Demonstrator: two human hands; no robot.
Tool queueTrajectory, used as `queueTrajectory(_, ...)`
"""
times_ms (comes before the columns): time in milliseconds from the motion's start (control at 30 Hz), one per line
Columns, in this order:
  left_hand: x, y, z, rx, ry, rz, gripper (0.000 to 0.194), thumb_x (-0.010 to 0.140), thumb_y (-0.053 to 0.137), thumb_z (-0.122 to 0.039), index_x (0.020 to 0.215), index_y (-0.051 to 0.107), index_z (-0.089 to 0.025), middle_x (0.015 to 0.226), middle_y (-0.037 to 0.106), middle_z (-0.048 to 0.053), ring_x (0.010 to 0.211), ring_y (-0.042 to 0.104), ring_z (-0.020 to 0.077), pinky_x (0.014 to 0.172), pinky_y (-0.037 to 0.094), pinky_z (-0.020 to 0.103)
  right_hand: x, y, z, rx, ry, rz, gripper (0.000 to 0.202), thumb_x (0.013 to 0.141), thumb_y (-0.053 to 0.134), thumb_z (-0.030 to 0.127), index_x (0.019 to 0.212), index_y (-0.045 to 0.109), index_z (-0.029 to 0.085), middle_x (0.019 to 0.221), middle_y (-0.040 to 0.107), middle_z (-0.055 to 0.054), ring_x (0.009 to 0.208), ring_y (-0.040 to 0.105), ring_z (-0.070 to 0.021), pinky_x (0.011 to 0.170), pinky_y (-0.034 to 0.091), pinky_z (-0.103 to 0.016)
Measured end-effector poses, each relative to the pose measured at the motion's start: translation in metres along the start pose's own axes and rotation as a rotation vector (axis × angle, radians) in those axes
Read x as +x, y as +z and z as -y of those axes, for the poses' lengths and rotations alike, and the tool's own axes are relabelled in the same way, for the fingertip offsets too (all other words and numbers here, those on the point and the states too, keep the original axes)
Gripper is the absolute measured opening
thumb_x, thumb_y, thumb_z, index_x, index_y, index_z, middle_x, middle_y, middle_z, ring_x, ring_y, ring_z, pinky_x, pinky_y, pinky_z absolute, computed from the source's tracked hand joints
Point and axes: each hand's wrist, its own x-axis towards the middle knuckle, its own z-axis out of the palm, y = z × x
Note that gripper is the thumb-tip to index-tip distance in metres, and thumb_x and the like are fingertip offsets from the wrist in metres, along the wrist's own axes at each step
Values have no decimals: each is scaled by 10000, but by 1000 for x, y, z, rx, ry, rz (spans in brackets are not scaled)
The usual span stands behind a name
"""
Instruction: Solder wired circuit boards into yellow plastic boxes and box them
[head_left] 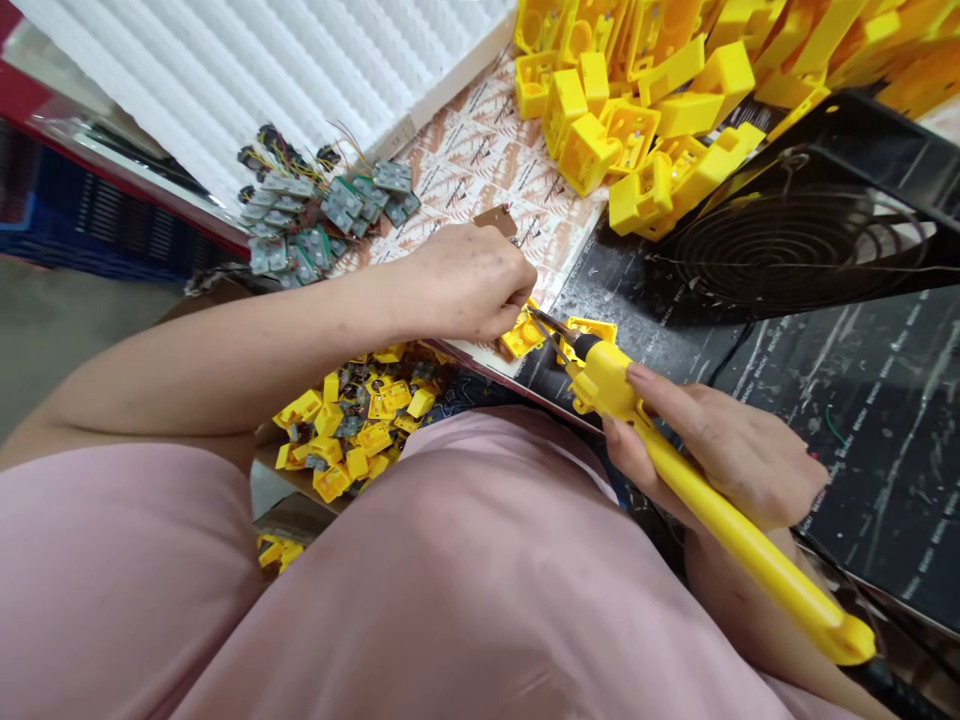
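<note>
My right hand (720, 440) is wrapped round a yellow soldering iron (720, 520) with a trigger-like front part. Its thin metal tip points left, to a small yellow plastic housing (523, 338) at the table edge. My left hand (480, 280) is closed just above and beside that housing, knuckles up. Its fingertips are hidden, so what they pinch does not show. Another yellow housing (592, 335), open side up, lies just behind the iron's tip. A small brown board (495, 219) lies beyond my left hand.
Grey-green circuit modules with wires (330, 215) are heaped at left by a white ribbed foam sheet (300, 70). Several yellow housings (637, 120) are piled at the back. A black fan (795, 220) stands at right. Below the edge, a box holds yellow assemblies (367, 420).
</note>
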Motion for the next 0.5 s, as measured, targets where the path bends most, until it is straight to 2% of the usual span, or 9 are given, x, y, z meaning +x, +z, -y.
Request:
queueTrajectory(133,1,-1,-2,12,12,-8,222,843,569,-248,907,779,-216,813,747,59,999,737,291,882,544,384,-3,0,1,8,-22,8,606,927,755,125,1500,575,211,826,774,21,621,705,-137,645,614,-248)
queueTrajectory(333,-1,2,2,-17,16,-27,265,835,542,-265,928,786,-221,845,757,57,1052,732,301,881,540,388,-13,-7,2,-20,70,-57,695,887,789,120,1531,564,254,874,796,23,670,739,-157,659,640,-257)
queueTrajectory(500,-1,2,5,-57,25,-36,274,835,545,-283,940,793,-232,874,768,53,1100,720,300,908,530,387,-15,-5,0,-25,63,-42,688,879,793,98,1517,583,247,857,779,32,679,723,-142,683,631,-252)
